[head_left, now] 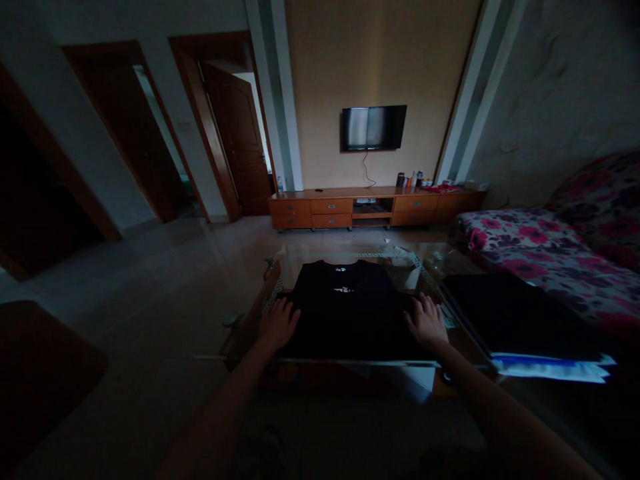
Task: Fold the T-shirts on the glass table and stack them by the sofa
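Observation:
A black T-shirt (345,323) lies spread on a glass-topped coffee table (275,291), its collar toward the far side and a small print on the chest. At the shirt's left edge my left hand (280,323) rests palm down with the fingers stretched out. My right hand (427,320) lies flat on the right edge near the sleeve, fingers apart. Neither hand grips the cloth. Under the near edge, the shirt's lower part is hard to make out in the dim light.
To the right sits a stack of folded dark and white clothes (530,320). Beyond it is a flowered sofa (530,230). A wooden TV cabinet (333,207) stands along the far wall, below a television (374,128). A dark brown piece of furniture (45,360) is at the left.

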{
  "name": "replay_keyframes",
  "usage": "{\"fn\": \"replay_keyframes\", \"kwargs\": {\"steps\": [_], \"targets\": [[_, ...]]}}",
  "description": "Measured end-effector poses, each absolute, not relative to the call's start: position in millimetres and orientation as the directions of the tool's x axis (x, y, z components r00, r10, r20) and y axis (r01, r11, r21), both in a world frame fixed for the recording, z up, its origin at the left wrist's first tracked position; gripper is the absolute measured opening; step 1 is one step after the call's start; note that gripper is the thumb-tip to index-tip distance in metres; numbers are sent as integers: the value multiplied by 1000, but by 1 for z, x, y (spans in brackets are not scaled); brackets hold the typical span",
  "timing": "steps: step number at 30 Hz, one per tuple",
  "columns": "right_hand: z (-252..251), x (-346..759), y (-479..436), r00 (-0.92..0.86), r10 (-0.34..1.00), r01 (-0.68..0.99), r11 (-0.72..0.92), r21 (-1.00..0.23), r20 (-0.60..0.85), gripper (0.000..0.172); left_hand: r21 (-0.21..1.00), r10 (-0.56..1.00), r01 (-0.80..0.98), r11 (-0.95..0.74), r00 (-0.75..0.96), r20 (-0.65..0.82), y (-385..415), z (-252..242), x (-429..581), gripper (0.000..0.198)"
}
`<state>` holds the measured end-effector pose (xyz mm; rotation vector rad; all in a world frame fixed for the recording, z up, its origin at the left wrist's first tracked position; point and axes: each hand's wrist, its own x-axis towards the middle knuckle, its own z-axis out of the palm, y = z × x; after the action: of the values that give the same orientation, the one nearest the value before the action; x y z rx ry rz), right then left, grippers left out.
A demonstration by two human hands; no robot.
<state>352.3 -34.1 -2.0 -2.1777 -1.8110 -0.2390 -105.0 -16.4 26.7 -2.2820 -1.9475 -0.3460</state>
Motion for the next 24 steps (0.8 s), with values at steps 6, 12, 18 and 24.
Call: {"fn": "replay_keyframes", "kwargs": {"steps": [6, 12, 18, 24], "targets": [[37, 343, 27, 299, 938, 937, -253, -240, 177, 58, 49, 943, 983, -175, 153, 295, 51, 69, -97, 39], [45, 337, 98, 180, 978, 961, -154, -229, 101, 46, 24, 951, 982, -185, 172, 256, 122, 64, -91, 33], [36, 331, 155, 101, 987, 974, -73, -212, 124, 42, -6, 970, 992, -125, 124, 208, 175, 44, -83, 32], [18, 336, 191, 81, 990, 977, -54, -208, 119, 55, 40, 976, 995, -93, 83, 199, 215, 16, -86, 43]]}}
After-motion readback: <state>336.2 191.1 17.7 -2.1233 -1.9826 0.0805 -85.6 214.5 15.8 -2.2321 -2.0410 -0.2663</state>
